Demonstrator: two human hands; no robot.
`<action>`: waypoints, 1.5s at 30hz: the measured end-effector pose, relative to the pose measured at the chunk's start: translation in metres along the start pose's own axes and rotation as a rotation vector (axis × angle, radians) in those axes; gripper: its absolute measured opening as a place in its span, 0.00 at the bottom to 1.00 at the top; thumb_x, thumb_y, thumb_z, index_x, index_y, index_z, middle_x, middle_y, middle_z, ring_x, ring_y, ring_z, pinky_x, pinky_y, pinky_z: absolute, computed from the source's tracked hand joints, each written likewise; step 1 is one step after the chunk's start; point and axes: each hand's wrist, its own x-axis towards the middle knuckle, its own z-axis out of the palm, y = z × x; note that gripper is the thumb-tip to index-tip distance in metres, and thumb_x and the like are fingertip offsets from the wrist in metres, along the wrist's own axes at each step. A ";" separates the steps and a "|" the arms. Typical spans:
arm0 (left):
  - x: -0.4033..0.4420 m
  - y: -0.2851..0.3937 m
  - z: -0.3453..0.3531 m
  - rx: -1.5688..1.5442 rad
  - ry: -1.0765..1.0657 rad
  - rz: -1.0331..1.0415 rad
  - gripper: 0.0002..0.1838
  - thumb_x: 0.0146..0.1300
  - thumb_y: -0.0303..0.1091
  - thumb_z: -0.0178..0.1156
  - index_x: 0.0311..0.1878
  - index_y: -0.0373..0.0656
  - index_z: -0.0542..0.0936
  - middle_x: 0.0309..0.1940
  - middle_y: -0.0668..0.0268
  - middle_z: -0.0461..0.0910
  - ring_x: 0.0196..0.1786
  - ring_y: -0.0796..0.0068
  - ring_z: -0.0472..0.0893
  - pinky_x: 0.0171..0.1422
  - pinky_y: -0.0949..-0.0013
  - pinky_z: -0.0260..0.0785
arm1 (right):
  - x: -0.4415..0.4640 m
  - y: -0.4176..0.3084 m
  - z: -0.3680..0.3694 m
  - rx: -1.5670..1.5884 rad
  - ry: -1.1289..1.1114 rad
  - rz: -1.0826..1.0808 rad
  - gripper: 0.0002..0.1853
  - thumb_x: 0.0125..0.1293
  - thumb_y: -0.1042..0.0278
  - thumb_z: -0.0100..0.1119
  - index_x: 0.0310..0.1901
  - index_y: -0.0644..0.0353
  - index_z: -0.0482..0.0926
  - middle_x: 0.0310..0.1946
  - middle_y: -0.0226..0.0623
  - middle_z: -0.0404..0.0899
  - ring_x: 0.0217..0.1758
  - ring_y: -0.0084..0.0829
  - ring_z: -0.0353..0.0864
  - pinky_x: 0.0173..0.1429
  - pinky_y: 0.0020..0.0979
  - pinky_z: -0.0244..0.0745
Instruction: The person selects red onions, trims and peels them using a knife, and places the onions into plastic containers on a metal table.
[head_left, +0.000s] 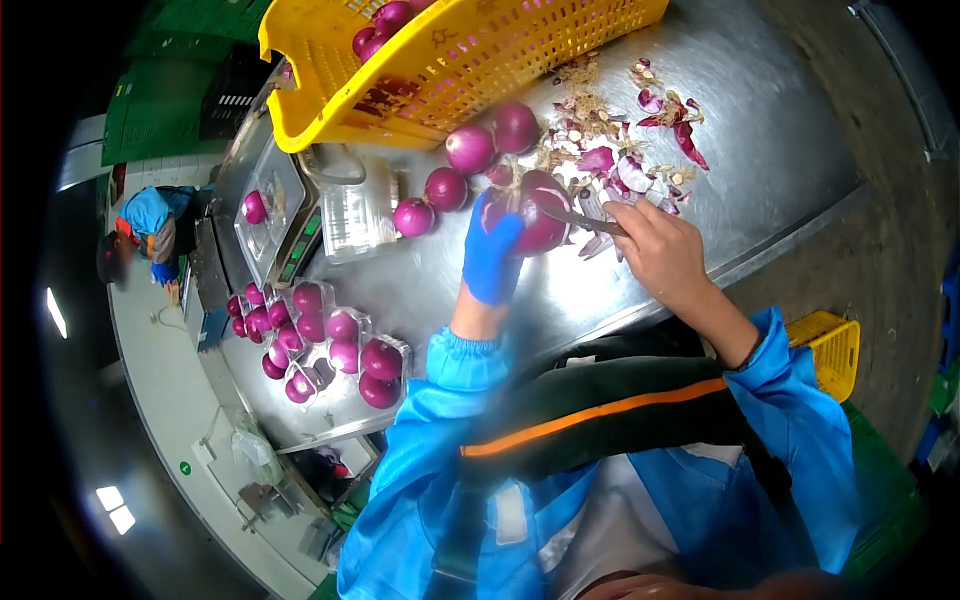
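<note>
My left hand [490, 255], in a blue glove, is closed around a large red onion [546, 205] with dry stem at its top. My right hand [662, 252] is bare and grips a knife [585, 221], whose blade touches the onion's right side. Left of that onion, several whole red onions [470, 149] lie in a row on the metal table [780, 110]. Behind my right hand are scattered purple skins [632, 172] and dry roots [590, 115].
A yellow crate [345, 112] holding onions is tilted at the table's back. Clear plastic trays [360, 212] stand beside a scale [297, 248] bearing one onion. Packed onions [342, 326] sit front left. Another person [160, 225] is at far left; a second yellow crate [828, 350] is at right.
</note>
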 end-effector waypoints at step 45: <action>0.000 -0.035 0.013 0.221 0.077 -0.025 0.39 0.61 0.43 0.65 0.72 0.39 0.62 0.66 0.58 0.70 0.66 0.62 0.72 0.72 0.59 0.64 | 0.019 0.010 0.034 0.370 0.002 0.430 0.17 0.59 0.76 0.59 0.51 0.64 0.77 0.27 0.48 0.81 0.29 0.41 0.85 0.34 0.37 0.77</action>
